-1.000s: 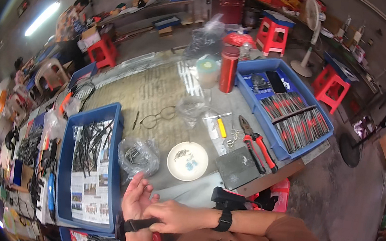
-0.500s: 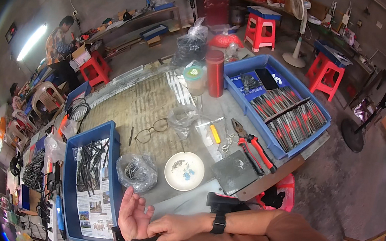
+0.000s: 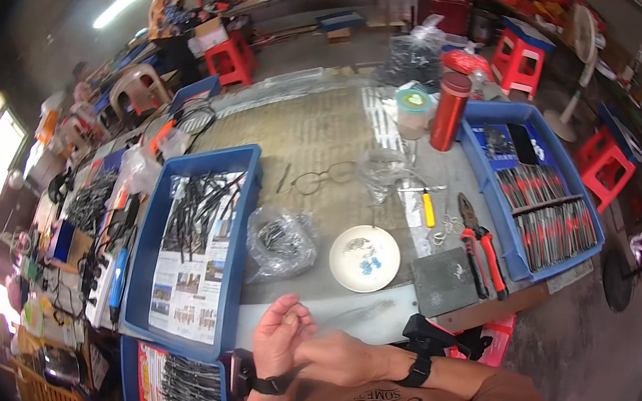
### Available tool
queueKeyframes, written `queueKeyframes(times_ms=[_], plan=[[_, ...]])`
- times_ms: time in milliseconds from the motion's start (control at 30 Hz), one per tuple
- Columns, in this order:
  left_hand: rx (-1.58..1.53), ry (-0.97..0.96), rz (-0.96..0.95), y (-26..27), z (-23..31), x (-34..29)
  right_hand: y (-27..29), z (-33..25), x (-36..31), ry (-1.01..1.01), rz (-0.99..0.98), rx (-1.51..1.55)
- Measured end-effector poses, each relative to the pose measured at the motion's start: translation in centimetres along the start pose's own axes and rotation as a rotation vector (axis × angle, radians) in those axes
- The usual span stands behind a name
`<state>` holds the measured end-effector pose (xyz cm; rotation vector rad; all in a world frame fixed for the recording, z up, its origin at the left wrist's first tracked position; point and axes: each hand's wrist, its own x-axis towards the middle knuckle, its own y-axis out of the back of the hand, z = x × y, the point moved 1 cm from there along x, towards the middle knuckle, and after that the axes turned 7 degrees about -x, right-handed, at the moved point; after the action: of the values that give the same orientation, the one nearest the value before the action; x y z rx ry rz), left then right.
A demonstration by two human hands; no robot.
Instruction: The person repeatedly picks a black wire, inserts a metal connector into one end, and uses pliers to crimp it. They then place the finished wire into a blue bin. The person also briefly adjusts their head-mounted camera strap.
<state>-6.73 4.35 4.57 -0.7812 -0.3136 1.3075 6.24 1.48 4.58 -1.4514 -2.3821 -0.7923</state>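
My left hand (image 3: pixel 281 331) is raised palm-up, fingers loosely bent, holding nothing. A black wrist strap (image 3: pixel 274 384) circles that wrist. My right hand (image 3: pixel 334 356), slightly blurred, is closed at the strap's end beside the left wrist; its fingertips are partly hidden. A second black strap (image 3: pixel 418 369) with a dark device (image 3: pixel 427 333) is on my right wrist. Beyond the hands, a white dish (image 3: pixel 362 275) holds small blue and dark bits. Next to it sits a clear plastic bag (image 3: pixel 281 242) with small dark parts inside.
Left stands a blue tray (image 3: pixel 244 215) with black strips on newspaper; another blue tray (image 3: pixel 124 369) is below. Rightward are red-handled pliers (image 3: pixel 484 254), a dark plate (image 3: pixel 444 284), a yellow-handled tool (image 3: pixel 428 209), a red flask (image 3: pixel 450 114) and a blue bin (image 3: pixel 491 203). Eyeglasses (image 3: pixel 324 178) lie mid-table.
The view has swung left, so the table's things appear farther right and the lower blue tray shows more. Both hands stay together at the left wrist; the left fingers bend more.
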Motion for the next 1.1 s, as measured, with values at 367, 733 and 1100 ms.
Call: queueKeyframes(times_ms=[367,733,1100], plan=[[0.000,-0.134,0.143,-0.1,-1.2,-0.8,-0.6,-1.4,0.1,-0.453,0.009,0.244],[-0.052,0.168,0.071,-0.4,-0.5,-2.6,-0.4,-2.2,0.6,-0.493,0.139,0.453],[-0.444,0.193,0.112,-2.3,2.8,-3.8,-0.7,-2.8,1.3,-0.252,0.090,-0.007]])
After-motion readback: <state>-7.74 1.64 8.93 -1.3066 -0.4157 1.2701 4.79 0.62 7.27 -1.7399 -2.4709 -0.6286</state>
